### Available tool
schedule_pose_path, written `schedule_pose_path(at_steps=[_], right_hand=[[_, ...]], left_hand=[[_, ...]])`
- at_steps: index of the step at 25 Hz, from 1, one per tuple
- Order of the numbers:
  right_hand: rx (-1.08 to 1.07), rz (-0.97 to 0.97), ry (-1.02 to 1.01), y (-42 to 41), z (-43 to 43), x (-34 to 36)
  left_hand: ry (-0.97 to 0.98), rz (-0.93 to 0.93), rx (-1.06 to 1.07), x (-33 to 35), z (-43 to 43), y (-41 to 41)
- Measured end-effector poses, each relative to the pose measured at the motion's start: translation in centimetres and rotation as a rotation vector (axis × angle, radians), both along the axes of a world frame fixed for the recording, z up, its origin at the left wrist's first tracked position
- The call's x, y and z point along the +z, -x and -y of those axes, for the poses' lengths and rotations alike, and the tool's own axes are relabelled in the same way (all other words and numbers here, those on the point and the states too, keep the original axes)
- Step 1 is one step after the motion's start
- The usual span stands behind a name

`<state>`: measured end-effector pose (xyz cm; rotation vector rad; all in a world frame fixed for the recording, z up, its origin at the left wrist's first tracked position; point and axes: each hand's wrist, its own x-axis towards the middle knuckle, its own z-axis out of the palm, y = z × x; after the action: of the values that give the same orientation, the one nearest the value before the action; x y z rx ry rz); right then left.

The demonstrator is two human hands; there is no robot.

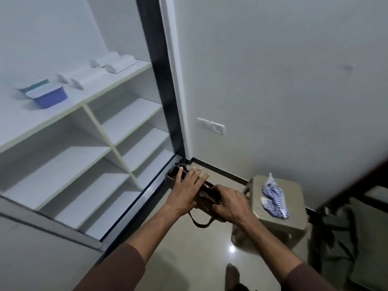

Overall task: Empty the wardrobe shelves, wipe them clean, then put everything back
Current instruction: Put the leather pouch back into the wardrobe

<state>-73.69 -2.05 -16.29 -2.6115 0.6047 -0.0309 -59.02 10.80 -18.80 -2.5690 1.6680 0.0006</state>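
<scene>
Handbag: dark brown handbag (206,191), held in the air at 6 o'clock of the view, just in front of the wardrobe's bottom track; its strap (199,222) hangs in a loop below.
Left hand (186,186): fingers straight, spread flat across the bag's top.
Right hand (227,203): fingers curled round the bag's near end, gripping it.
Wardrobe shelves (130,118): white, open, at 9 to 11 o'clock.
Top shelf contents: blue tub (47,97) with a teal container (34,85) just behind it, contents not visible; white rolled items (114,61) at 11 o'clock.
Stool (279,208): beige, at 4 o'clock of the bag.
Cloth (274,195): blue-and-white striped, crumpled on the stool.
</scene>
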Motion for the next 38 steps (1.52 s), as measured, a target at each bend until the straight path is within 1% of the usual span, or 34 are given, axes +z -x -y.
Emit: schedule_pose_path(at_steps=[3, 5, 9, 10, 11, 13, 14, 15, 17, 20, 24, 28, 32, 35, 38], right_hand=[[0.134, 0.031, 0.015, -5.7, -0.2, -0.7], [0.19, 0.045, 0.007, -8.9, 0.4, -1.2], [0.281, 0.014, -0.086, -14.2, 4.5, -0.4], [0.293, -0.002, -0.147, -15.4, 5.9, -0.6], [0.285, -0.009, -0.261, -16.5, 7.4, -0.9], [0.259, -0.036, -0.574, -18.7, 10.0, -2.0], [0.275, -0.046, -0.69, -19.7, 11.0, -2.5], [0.314, -0.065, -0.752, -20.8, 11.8, -2.8], [0.387, -0.11, -0.802, -23.5, 12.6, -3.1], [0.412, -0.08, -0.748, -27.3, 12.6, -3.8], [0.414, 0.019, -0.485, -32.3, 11.2, -5.3], [0.371, -0.061, -0.302, -38.2, 10.5, -7.0], [0.339, -0.218, -0.32, -43.5, 9.6, -8.2], [0.256, -0.191, -0.349, -47.0, 8.7, -9.7], [0.095, -0.223, -0.434, -50.5, 8.6, -12.8]], left_hand=[[0.044, -0.032, 0.078, -0.6, -1.1, -4.6], [0.03, 0.003, 0.117, 0.0, -1.0, -7.4], [0.045, -0.031, 0.204, 1.2, 1.2, -11.9], [0.062, -0.043, 0.23, 1.4, 1.9, -13.0], [0.084, -0.07, 0.266, 1.6, 2.5, -14.2], [0.132, -0.129, 0.329, 1.5, 3.4, -16.3], [0.157, -0.147, 0.348, 1.4, 3.7, -17.1], [0.177, -0.156, 0.357, 1.3, 3.9, -18.0], [0.207, -0.202, 0.372, 1.3, 3.9, -20.0], [0.203, -0.245, 0.411, 0.6, 3.2, -22.9], [0.224, -0.289, 0.443, -2.1, 2.0, -28.3], [0.136, -0.351, 0.375, -4.1, 2.3, -35.5], [0.023, -0.367, 0.288, -6.6, 1.9, -41.8], [0.012, -0.41, 0.234, -8.6, 2.1, -46.5], [-0.004, -0.476, 0.278, -10.9, 3.5, -50.5]])
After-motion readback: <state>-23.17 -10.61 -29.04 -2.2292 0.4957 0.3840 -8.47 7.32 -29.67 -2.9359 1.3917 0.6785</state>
